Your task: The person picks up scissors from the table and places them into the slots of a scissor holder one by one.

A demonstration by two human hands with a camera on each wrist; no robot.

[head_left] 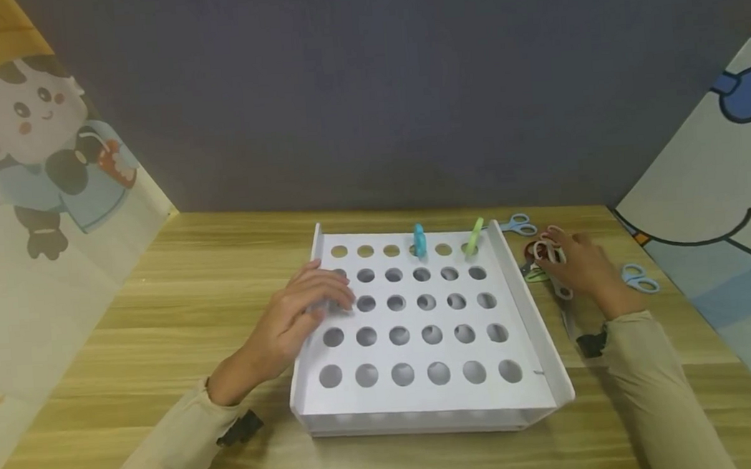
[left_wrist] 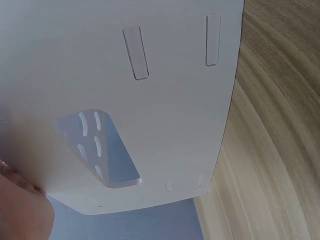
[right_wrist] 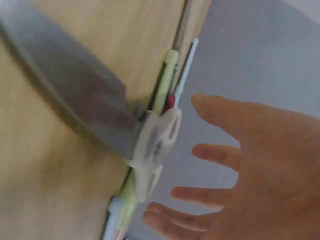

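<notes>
A white rack (head_left: 418, 397) with rows of round holes stands on the table. My left hand (head_left: 290, 318) lies over its left side wall, fingers loosely bent above the holes. In the left wrist view, that hand is at the lower left beside the white side panel (left_wrist: 175, 110). Blue scissors handles (head_left: 419, 240) and light green scissors handles (head_left: 475, 237) stick up from the back row. To the right of the rack, my right hand (head_left: 580, 268) reaches over white-handled scissors (right_wrist: 150, 150). Its fingers are spread and apart from those handles in the right wrist view.
Light blue scissors (head_left: 520, 224) lie behind the rack's right corner, and another light blue pair (head_left: 639, 279) lies right of my right hand. Dark red scissors handles (head_left: 531, 251) and green handles (head_left: 536, 277) lie beside the rack. A dark grey wall (head_left: 368, 106) closes off the back.
</notes>
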